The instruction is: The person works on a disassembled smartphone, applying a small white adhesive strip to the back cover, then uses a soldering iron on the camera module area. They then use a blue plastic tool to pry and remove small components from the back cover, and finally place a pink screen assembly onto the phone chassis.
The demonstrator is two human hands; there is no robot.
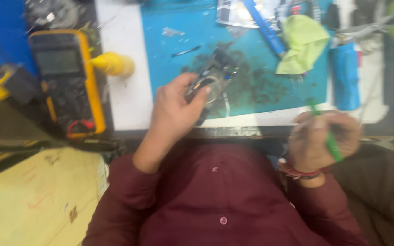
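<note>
My left hand (175, 109) grips a small dark electronic device (213, 75) with metal parts, holding it just above the front edge of a stained blue work mat (251, 86). Thumb and fingers wrap its lower end. My right hand (322, 139) is closed around a thin green tool (329, 136), held near the table's front edge to the right of the mat. A red thread band circles that wrist. The picture is blurred by motion.
A yellow and black multimeter (67, 79) lies at the left. A yellow-green cloth (303, 43), a blue pen-like tool (265, 27) and a blue cylinder (345, 75) lie at the mat's far right. A yellow rounded object (112, 64) sits beside the meter.
</note>
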